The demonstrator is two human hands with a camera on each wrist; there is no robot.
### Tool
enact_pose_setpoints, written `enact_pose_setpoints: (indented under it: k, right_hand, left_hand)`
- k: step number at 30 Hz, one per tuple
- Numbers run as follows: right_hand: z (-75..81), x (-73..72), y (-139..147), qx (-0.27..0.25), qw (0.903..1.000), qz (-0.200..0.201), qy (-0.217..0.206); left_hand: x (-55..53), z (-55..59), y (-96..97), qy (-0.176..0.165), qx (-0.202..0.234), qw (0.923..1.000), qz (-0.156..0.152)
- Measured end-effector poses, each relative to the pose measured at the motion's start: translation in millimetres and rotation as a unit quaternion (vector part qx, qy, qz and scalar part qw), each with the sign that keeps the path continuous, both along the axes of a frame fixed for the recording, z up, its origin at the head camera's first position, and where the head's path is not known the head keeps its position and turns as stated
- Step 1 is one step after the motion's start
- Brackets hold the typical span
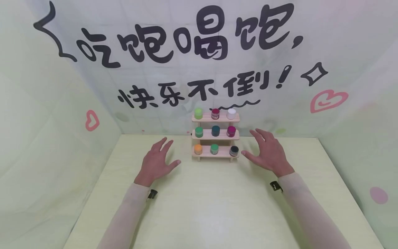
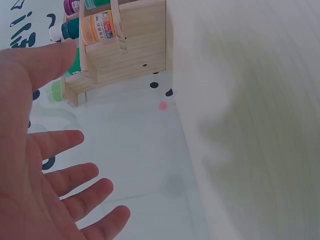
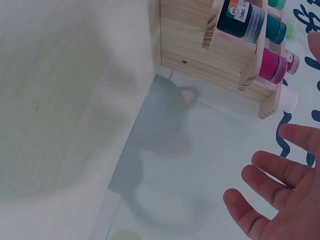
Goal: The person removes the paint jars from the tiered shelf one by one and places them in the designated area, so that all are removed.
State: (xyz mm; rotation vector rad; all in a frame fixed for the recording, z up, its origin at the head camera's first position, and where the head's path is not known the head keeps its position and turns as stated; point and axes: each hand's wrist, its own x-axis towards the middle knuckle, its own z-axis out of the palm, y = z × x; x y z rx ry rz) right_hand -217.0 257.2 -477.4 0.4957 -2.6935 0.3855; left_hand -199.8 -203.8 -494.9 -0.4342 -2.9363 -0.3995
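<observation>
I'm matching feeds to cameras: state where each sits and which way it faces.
Head: worn on the head, facing forward and down at table and wooden rack; left hand, right hand, sleeves show.
Left wrist: on that wrist, facing the backdrop and the rack's end with the orange jar; thumb and fingers show.
Right wrist: on that wrist, facing the backdrop and the black jar's end; fingers show.
Both wrist views share rack and backdrop.
</observation>
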Motion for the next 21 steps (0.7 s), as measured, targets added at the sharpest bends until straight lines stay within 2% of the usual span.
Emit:
enact_pose_setpoints:
  k: [5, 14, 21]
  right_hand:
    - [1.2, -3.4, -2, -0.038, 0.9988, 0.018, 0.025]
    - [4.7, -9.6, -13, -0.123, 0.9922, 0.021, 0.0]
    - [6.2, -18.3, -25, -0.17, 0.9849, 0.034, 0.007]
  left_hand:
    - [0.1, -4.6, 2.4, -0.008, 0.042, 0.9991, 0.001]
    - [-2.7, -16.4, 8.6, -0.004, 0.115, 0.9933, -0.016]
    - [-7.5, -20.1, 20.0, -0.011, 0.172, 0.9844, -0.035]
